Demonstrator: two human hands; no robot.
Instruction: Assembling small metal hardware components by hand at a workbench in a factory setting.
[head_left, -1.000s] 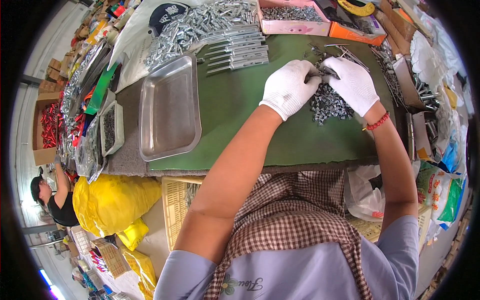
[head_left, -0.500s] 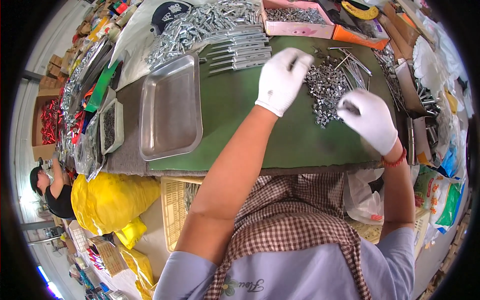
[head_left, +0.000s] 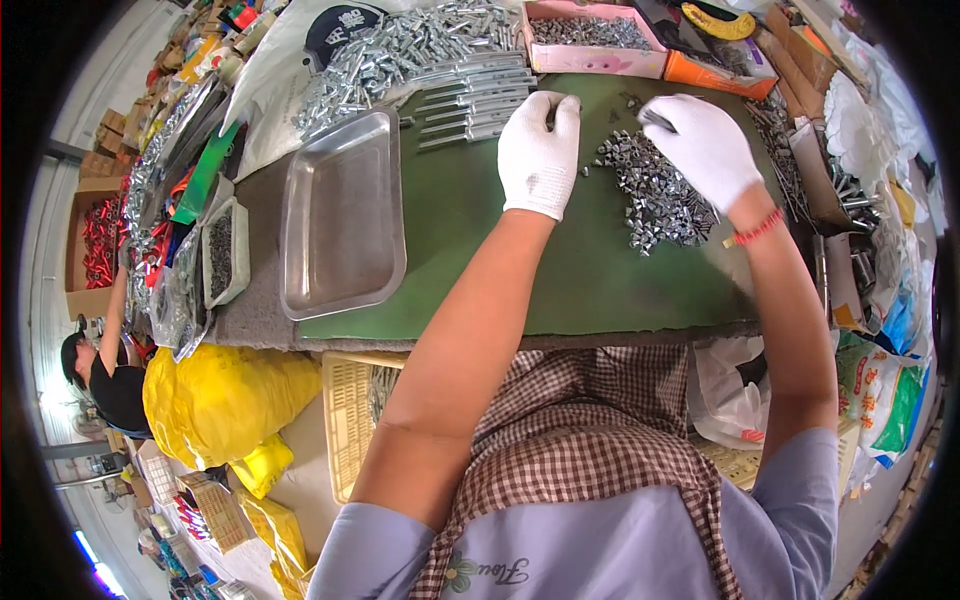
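Note:
Both my hands wear white gloves. My left hand (head_left: 540,152) is above the far middle of the green mat (head_left: 480,270), its thumb and fingers curled to a pinch; whatever is in them is hidden. Beside it lies a row of silver rods with thicker sleeves (head_left: 490,115). My right hand (head_left: 700,145) is over the far side of a pile of small cone-shaped metal nuts (head_left: 665,205). Its fingers are bent together around something dark that I cannot make out. The long thin bolts seen earlier at this spot are covered by this hand.
An oblong steel tray (head_left: 345,225) lies to the left. At the back are heaped metal sleeves (head_left: 400,60), a pink box (head_left: 600,40) of small parts and an orange box (head_left: 715,72) with a banana (head_left: 718,22). A co-worker (head_left: 105,370) is at far left.
My right hand has moved away from me and left, from the near side of the nuts to over the long bolts. My left hand has shifted slightly left. The co-worker's arm now stretches out.

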